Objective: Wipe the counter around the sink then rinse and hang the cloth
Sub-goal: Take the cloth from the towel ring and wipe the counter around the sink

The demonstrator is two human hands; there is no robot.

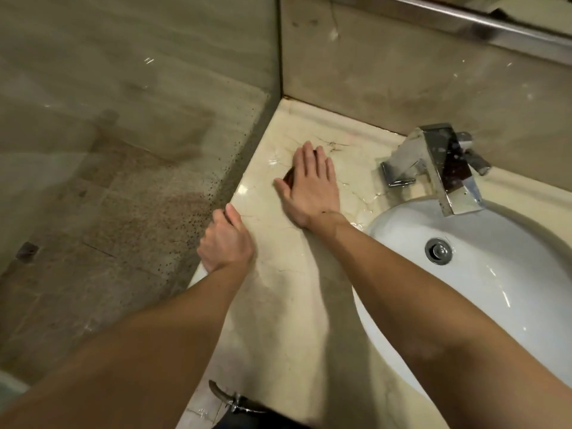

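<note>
- Right hand (309,187) lies flat with fingers straight, pressing the cloth (289,178) onto the counter (278,289). It grasps nothing. The flat palm appears intended to spread pressure for wiping.
- The cloth is dark and almost wholly hidden beneath that palm. It sits towards the counter's back left corner, left of the faucet (439,162) and clear of the sink (402,230) rim.
- Left hand (224,239) has its fingers curled over the counter's left edge, beside the glass panel (123,150). This is judged a brace for the forward reach.
- Assessment: the wiping stage is in hand; rinsing and hanging are not yet done.
</note>
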